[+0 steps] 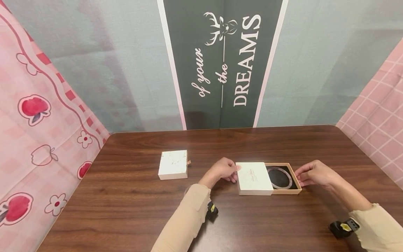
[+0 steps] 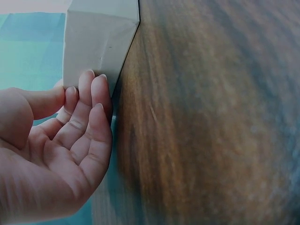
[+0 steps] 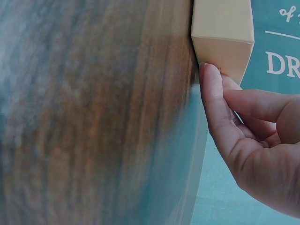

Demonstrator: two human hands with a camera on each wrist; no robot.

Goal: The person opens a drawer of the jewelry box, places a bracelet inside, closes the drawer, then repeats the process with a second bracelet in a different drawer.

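Observation:
A white slide-out gift box stands on the table, its printed outer sleeve [image 1: 254, 178] on the left and its tan-edged drawer [image 1: 295, 191] pulled partway out to the right. Inside the drawer, a pale round bangle [image 1: 288, 175] lies on black padding. My left hand [image 1: 226, 169] holds the sleeve's left end, thumb at the top edge and fingertips against the end wall [image 2: 96, 44]. At the drawer's outer end [image 3: 222, 54], my right hand [image 1: 316, 173] has its thumb and fingers drawn together; whatever they pinch there is mostly hidden.
Another white box [image 1: 173, 162], closed, with a small tan ribbon tab [image 1: 189, 162] on its right side, sits left of my left hand on the brown wooden table [image 1: 126, 210]. Behind the table hangs a grey-green cloth [image 1: 132, 70] with printed lettering. Pink patterned cloths hang at both sides.

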